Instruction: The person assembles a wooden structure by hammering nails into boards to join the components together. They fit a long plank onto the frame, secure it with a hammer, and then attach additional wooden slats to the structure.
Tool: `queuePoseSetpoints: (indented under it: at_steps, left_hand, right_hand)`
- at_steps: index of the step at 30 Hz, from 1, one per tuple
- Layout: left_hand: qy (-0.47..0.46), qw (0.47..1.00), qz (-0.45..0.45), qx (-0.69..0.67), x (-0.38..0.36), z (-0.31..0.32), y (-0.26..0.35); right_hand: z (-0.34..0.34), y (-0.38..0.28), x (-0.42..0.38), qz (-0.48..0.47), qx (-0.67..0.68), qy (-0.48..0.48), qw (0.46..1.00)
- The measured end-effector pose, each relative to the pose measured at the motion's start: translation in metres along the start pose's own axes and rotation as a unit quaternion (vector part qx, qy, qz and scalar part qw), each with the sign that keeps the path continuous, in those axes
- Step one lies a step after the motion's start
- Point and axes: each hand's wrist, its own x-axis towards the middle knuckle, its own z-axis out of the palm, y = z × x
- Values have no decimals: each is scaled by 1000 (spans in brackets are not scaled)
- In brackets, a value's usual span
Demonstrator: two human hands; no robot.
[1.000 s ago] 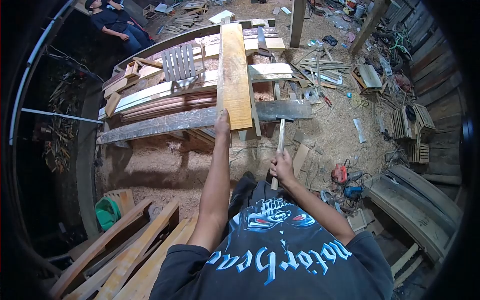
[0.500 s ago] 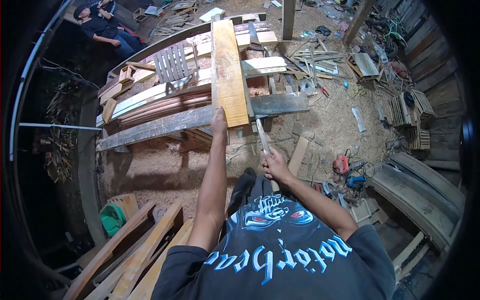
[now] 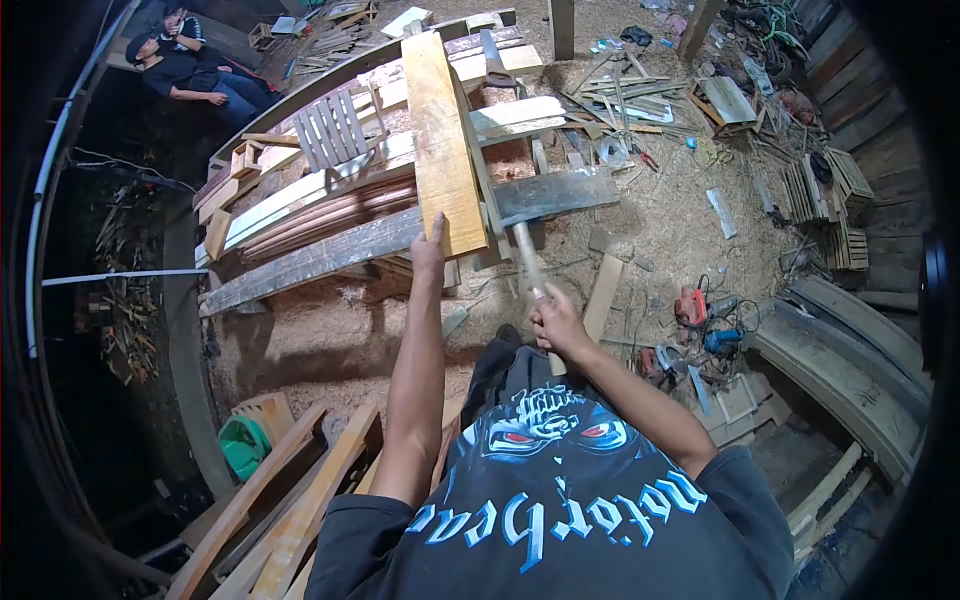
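My left hand (image 3: pixel 428 252) grips the near left edge of a broad yellow-brown wooden plank (image 3: pixel 440 150), thumb on top and fingers hidden beneath. The plank lies across several timbers, with a narrower board (image 3: pixel 483 185) along its right side. My right hand (image 3: pixel 560 325) is closed around the pale wooden handle of a hammer (image 3: pixel 527 255). The handle points away from me, its far end near the board's near end; the hammer's head is blurred and hard to make out. A dark weathered beam (image 3: pixel 330 258) runs crosswise under the plank.
A handsaw (image 3: pixel 495 62) and a slatted wooden piece (image 3: pixel 332 128) rest on the timbers. Red (image 3: pixel 690 307) and blue (image 3: pixel 722 342) power tools lie right on the shavings-covered floor. Long boards (image 3: pixel 325 500) and a green bucket (image 3: pixel 243 445) are lower left. Two people sit upper left.
The view has shifted slightly. The hammer has swung a little and its handle is now blurred, with my right hand slightly lower and farther right. My left hand keeps its hold on the plank.
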Motion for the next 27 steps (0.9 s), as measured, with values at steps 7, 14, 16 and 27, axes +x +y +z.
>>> queuePoseSetpoints:
  at_steps: [7, 14, 16, 27]
  left_hand:
    - [27, 1000, 6, -1, -11, 16, 11]
    - [8, 1000, -1, 24, 0, 10, 1]
    - [11, 1000, 12, 16, 1, 11, 2]
    - [49, 993, 40, 96, -4, 14, 4]
  right_hand:
    - [14, 6, 5, 14, -23, -25, 999]
    - [7, 3, 8, 23, 78, -11, 997]
    - [12, 1, 11, -7, 76, 54, 996]
    - [13, 0, 2, 22, 16, 14, 1000]
